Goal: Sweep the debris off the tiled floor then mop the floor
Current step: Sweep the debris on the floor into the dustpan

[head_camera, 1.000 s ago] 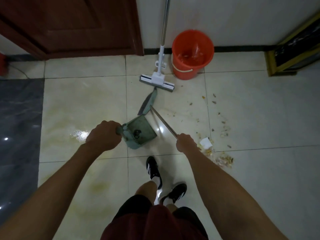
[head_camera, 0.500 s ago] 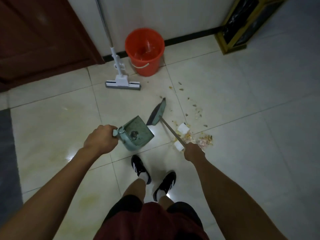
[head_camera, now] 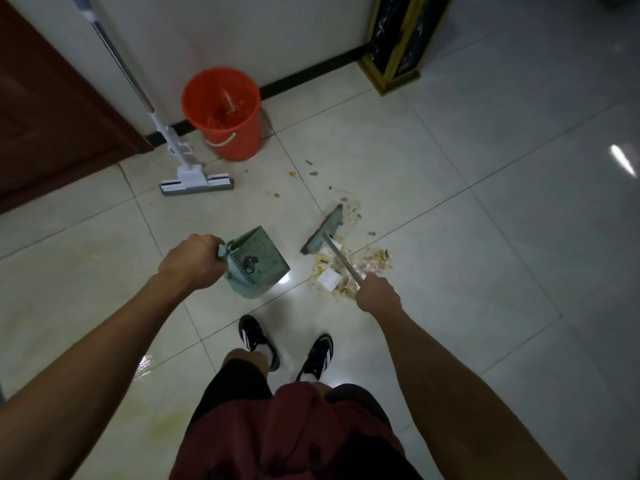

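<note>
Left hand (head_camera: 192,262) gripping the handle of a green dustpan (head_camera: 256,264), right hand (head_camera: 377,293) closed around the broom (head_camera: 323,231) stick. Broom head just beyond the right hand, touching the debris pile (head_camera: 353,268) on the tiled floor (head_camera: 485,237). Sponge mop (head_camera: 195,181) and orange bucket (head_camera: 223,112) far ahead of the left hand, by the wall

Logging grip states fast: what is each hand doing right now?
Left hand: closed, gripping the dustpan handle.
Right hand: closed, gripping the broom handle.
</note>
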`<state>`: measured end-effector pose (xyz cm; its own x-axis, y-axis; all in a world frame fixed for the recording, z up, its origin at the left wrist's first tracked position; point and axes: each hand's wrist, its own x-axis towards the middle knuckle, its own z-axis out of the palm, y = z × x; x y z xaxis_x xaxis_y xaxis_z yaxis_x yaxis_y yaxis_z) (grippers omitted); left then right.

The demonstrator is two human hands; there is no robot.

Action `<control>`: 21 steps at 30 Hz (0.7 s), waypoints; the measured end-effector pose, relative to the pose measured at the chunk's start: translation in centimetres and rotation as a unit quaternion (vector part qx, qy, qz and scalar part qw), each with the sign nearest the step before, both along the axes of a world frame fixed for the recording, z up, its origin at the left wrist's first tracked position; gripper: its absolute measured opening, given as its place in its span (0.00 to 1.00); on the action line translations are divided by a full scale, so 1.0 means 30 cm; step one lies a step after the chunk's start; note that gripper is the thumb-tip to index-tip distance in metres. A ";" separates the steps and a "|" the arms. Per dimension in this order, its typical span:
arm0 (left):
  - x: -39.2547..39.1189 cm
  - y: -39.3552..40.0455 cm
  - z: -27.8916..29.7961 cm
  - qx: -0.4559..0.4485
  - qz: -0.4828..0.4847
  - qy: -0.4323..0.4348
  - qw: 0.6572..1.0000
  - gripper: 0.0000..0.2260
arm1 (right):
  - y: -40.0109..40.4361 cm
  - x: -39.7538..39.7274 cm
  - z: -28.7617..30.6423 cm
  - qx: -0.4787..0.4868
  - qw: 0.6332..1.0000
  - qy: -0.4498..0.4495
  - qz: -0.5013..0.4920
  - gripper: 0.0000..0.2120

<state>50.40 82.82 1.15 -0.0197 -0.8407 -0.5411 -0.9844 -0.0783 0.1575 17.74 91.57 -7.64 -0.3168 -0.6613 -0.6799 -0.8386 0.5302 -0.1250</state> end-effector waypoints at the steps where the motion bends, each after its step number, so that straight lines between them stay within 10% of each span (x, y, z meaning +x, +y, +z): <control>1: 0.001 -0.011 0.002 -0.001 0.001 0.000 1.000 0.08 | -0.010 0.005 0.014 0.000 1.000 -0.003 -0.001 0.12; 21: 0.535 -0.512 -0.108 0.055 0.008 0.008 0.998 0.11 | -0.794 0.570 -0.071 -0.028 0.983 0.009 0.180 0.08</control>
<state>66.46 67.46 -2.08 -0.0164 -0.7765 -0.6300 -0.9802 -0.1119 0.1634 34.85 67.75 -9.76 -0.0660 -0.7694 -0.6353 -0.9732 0.1903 -0.1294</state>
